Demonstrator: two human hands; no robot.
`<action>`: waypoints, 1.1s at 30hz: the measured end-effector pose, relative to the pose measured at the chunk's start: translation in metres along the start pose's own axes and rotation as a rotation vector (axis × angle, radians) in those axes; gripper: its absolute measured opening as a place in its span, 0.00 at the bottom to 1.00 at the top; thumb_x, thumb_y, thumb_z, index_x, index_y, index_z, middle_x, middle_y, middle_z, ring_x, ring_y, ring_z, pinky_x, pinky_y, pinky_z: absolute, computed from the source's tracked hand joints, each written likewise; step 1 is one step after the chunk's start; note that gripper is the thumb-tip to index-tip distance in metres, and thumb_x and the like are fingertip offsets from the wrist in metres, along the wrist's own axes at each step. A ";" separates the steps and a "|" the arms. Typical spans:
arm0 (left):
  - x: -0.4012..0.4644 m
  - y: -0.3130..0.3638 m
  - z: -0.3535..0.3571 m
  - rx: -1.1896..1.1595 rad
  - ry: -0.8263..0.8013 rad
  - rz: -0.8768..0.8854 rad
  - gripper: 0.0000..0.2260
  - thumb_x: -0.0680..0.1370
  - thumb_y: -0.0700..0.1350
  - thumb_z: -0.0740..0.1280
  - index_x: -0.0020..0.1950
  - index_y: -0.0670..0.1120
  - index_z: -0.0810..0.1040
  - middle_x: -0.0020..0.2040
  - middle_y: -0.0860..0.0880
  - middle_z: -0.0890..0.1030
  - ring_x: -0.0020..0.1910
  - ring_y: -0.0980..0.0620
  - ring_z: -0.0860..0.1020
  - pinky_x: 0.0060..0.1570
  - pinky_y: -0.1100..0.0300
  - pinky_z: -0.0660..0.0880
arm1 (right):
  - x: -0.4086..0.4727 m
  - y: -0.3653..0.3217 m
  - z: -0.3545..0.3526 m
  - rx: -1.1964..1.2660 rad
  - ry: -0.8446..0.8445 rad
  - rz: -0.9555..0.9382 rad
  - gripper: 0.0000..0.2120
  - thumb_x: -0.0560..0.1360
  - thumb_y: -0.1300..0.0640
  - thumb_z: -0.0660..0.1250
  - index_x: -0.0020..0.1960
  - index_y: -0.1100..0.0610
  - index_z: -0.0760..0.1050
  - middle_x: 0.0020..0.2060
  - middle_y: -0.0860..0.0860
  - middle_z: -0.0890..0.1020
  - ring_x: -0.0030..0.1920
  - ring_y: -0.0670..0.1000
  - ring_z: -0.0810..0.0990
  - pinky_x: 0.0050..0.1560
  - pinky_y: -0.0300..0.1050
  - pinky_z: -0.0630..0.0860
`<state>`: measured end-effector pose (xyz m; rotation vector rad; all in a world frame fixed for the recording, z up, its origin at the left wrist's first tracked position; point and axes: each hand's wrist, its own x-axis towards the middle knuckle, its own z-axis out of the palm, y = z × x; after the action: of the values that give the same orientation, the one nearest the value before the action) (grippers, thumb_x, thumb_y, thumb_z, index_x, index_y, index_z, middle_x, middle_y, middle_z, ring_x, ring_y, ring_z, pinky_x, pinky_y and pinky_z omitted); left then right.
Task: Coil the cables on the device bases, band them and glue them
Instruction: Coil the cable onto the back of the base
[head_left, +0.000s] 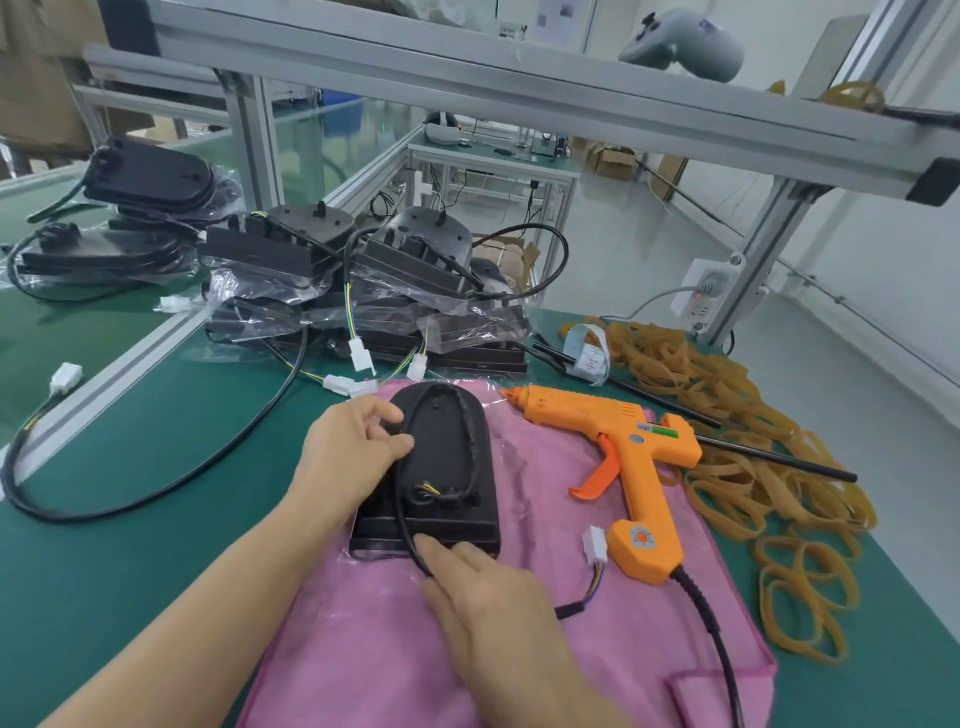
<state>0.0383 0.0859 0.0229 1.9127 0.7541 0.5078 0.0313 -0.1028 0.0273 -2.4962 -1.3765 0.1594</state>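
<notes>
The black plastic device base lies on the pink cloth, with the orange hot-glue gun at its 3 o'clock. The left hand steadies the base edge at 9 o'clock, thumb and fingers pinching the black cable. The right hand, at 6 o'clock, presses the cable loop down; whether its fingers close round the cable is probably hidden. Guide the cable in even turns, keeping tension. The white connector trails free at 4 o'clock.
</notes>
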 end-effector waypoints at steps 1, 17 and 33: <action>0.001 0.000 0.000 -0.001 -0.007 0.017 0.10 0.73 0.38 0.73 0.43 0.53 0.77 0.24 0.55 0.73 0.34 0.54 0.75 0.38 0.63 0.68 | 0.000 0.003 0.001 -0.022 0.014 -0.010 0.23 0.83 0.56 0.53 0.77 0.44 0.56 0.61 0.49 0.71 0.57 0.58 0.75 0.52 0.50 0.71; -0.012 -0.006 -0.008 0.194 -0.522 0.674 0.31 0.72 0.21 0.57 0.60 0.51 0.83 0.67 0.55 0.74 0.65 0.61 0.70 0.69 0.59 0.64 | 0.005 0.062 -0.039 -0.106 0.243 0.115 0.09 0.80 0.51 0.60 0.54 0.47 0.79 0.45 0.46 0.82 0.49 0.48 0.78 0.48 0.42 0.70; -0.042 -0.005 -0.011 0.131 -0.397 0.823 0.11 0.78 0.46 0.64 0.53 0.46 0.85 0.52 0.55 0.78 0.49 0.55 0.79 0.47 0.59 0.75 | 0.078 0.064 -0.047 0.813 0.059 0.305 0.14 0.73 0.68 0.70 0.58 0.62 0.77 0.32 0.51 0.79 0.30 0.46 0.75 0.34 0.31 0.74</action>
<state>-0.0006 0.0654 0.0222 2.3122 -0.2970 0.5433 0.1356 -0.0787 0.0558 -1.9571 -0.6816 0.5732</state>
